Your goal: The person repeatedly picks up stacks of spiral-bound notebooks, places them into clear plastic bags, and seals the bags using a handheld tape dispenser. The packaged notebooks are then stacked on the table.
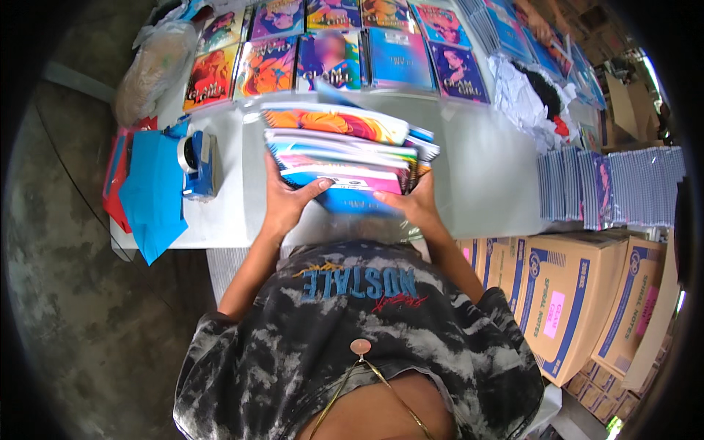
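Note:
A thick stack of spiral notebooks point(345, 158) with bright covers is held upright over the near edge of the white table point(477, 198). My left hand point(288, 198) closes on the stack's left side, thumb across the nearest blue cover. On the right side my right hand point(414, 198) grips it too, its thumb on the front and its fingers mostly hidden behind. The notebooks are fanned slightly apart, and their edges are blurred. Beyond them, two rows of colourful notebooks point(330, 62) lie flat on the table.
On the left are a tape dispenser point(198, 165), blue sheets point(152, 187) and a plastic bag point(155, 77). Crumpled white paper point(519, 95) and notebook stacks point(609, 187) line the right. Cardboard boxes point(565, 301) stand below. Another person's hand point(539, 29) shows at the far right.

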### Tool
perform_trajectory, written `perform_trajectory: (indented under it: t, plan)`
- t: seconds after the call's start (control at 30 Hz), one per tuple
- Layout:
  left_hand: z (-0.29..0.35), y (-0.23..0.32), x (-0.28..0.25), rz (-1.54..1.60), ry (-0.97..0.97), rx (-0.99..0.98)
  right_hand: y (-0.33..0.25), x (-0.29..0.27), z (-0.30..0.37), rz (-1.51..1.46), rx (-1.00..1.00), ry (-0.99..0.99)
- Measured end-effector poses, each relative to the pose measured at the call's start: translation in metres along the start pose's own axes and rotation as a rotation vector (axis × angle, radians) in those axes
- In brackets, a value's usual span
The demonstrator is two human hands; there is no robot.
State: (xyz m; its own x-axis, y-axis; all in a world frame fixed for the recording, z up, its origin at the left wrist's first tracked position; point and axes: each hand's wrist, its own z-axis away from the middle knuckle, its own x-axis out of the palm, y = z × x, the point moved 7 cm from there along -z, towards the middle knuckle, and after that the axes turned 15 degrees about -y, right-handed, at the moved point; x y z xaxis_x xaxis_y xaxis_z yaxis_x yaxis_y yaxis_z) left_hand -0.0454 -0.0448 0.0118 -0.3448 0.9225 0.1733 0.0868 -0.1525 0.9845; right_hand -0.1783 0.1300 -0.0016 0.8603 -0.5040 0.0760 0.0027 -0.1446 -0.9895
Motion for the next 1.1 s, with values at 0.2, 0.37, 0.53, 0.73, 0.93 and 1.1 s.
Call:
perform_trajectory:
  t: [0.2, 0.37, 0.53, 0.73, 0.93, 1.1]
  plan:
    - [-0.008, -0.017, -0.015, -0.094, -0.206, 0.214, -0.012, 0.004, -0.002, 0.034, -0.301, 0.045]
    - [-0.007, -0.015, 0.001, 0.026, -0.156, 0.184, -0.010, 0.015, -0.001, 0.013, -0.255, 0.135]
    - [-0.010, -0.022, 0.009, -0.016, -0.195, 0.272, 0.000, -0.005, 0.005, -0.085, -0.388, 0.138]
    - [-0.008, -0.048, 0.009, -0.099, -0.097, 0.328, 0.028, -0.022, 0.015, 0.045, -0.247, 0.193]
    - [-0.003, -0.037, 0.014, -0.308, -0.058, 0.357, 0.004, -0.009, 0.006, 0.058, -0.373, 0.298]
    - [-0.011, -0.088, -0.001, -0.367, -0.264, 0.085, 0.040, -0.014, 0.008, 0.276, -0.352, 0.228]
